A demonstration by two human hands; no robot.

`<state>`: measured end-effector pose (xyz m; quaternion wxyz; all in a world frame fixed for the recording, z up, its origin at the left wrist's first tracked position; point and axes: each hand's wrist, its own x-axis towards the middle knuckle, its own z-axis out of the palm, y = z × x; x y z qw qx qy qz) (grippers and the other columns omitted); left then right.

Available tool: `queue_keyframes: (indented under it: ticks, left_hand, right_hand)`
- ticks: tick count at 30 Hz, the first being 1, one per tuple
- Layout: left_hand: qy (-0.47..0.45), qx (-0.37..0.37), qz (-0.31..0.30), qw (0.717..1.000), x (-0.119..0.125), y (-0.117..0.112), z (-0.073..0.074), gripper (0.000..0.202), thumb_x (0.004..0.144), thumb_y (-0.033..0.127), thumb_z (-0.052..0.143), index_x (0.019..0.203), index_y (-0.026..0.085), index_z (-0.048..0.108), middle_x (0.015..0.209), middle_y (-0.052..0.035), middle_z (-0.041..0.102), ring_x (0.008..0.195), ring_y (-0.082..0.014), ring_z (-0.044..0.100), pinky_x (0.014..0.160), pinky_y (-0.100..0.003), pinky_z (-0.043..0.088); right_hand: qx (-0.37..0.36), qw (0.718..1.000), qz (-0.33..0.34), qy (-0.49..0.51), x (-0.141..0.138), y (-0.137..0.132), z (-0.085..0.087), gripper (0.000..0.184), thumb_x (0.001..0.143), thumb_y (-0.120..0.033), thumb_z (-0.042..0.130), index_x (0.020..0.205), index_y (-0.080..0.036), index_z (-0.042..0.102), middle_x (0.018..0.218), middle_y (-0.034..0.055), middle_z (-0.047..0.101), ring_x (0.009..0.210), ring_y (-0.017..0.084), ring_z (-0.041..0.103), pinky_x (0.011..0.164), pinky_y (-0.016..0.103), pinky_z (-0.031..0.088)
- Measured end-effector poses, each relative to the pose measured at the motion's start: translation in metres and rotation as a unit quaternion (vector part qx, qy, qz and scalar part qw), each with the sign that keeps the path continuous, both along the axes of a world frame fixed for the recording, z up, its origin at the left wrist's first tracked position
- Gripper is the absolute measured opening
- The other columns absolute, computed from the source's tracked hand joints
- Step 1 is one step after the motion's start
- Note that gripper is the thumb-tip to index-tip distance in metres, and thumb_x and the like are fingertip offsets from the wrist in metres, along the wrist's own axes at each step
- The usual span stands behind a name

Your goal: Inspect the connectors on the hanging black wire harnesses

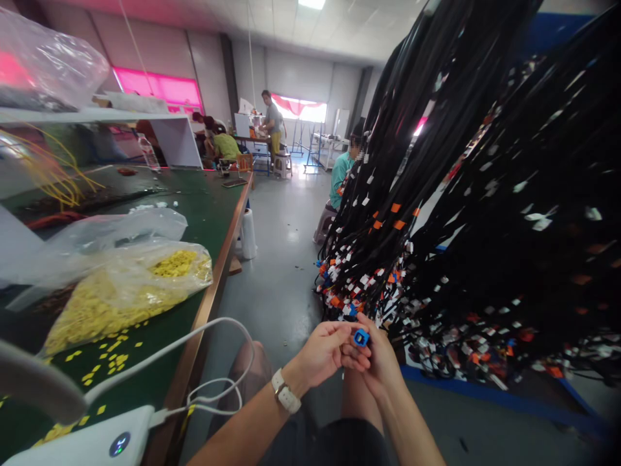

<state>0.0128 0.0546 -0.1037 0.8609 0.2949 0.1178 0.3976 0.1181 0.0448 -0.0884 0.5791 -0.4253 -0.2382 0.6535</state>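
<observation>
A small blue plug connector (361,337) with a square opening is between my two hands, above my lap. My left hand (323,355) comes from the left, its thumb pressed toward the index finger and its fingertips against the connector's side. From the right, my right hand (382,362) closes round the connector, palm turned inward. The hands touch each other, and the connector's rear is hidden. Just beyond them hangs a thick bundle of black wire harnesses (383,194), with white, orange and blue connectors at the lower ends.
On the left, a green-topped table (198,220) bears a plastic bag of yellow pieces (121,291), loose yellow bits, and a white power bank (107,440) with a looping cable (194,333). The harness rack's blue base (485,395) stands right. Several people work farther back.
</observation>
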Motion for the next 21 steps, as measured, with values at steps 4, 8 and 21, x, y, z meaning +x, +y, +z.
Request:
queue_keyframes:
  ticks: [4,8,21]
  left_hand:
    - [0.004,-0.006,0.013,1.0,-0.002,0.001,0.001,0.036,0.079,0.033,0.059,0.102,0.005,0.06,0.074,-0.0143,0.068,0.06,-0.0172,0.066,0.056,-0.023,0.053]
    - [0.017,-0.001,0.027,1.0,-0.004,0.001,0.002,0.031,0.072,0.019,0.065,0.101,0.006,0.061,0.071,-0.0119,0.068,0.057,-0.0149,0.064,0.054,-0.022,0.052]
    - [0.07,-0.08,0.104,0.989,-0.01,0.011,0.003,0.031,0.07,0.025,0.06,0.098,0.009,0.059,0.064,-0.0052,0.063,0.049,-0.0114,0.057,0.05,-0.021,0.046]
  right_hand:
    - [-0.058,0.997,-0.06,0.004,-0.001,0.0,0.002,0.037,0.063,-0.04,0.072,0.05,-0.017,0.047,0.036,-0.0082,0.042,0.027,0.003,0.034,0.026,0.014,0.025]
    - [-0.05,0.997,-0.053,-0.01,0.001,0.001,0.0,0.035,0.065,-0.042,0.071,0.053,-0.016,0.05,0.035,-0.0078,0.043,0.028,0.003,0.034,0.027,0.014,0.023]
    - [-0.019,0.999,-0.027,-0.02,0.021,-0.002,-0.004,0.05,0.072,-0.064,0.051,0.058,-0.016,0.05,0.042,-0.0054,0.041,0.031,0.002,0.026,0.031,0.013,0.014]
